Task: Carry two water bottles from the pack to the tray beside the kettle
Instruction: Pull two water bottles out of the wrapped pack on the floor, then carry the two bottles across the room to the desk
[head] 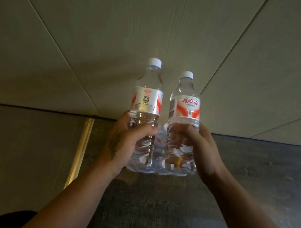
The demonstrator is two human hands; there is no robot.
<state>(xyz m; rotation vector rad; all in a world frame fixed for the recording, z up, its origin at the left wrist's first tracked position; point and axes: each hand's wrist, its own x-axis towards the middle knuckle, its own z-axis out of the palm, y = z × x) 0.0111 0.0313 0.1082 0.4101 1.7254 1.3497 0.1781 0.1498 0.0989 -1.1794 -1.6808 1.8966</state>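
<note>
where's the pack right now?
Head view, centre: the pack sits on the dark floor by the wall, mostly hidden behind the two bottles, left and right, held in front.

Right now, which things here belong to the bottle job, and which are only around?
For the job:
- left bottle in left hand
- right bottle in right hand
- pack behind them

Only around:
- dark floor
- pale wall

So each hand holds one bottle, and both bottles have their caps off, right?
Not quite. The left hand and right hand each hold one bottle, but the head view shows white caps on both.
</note>
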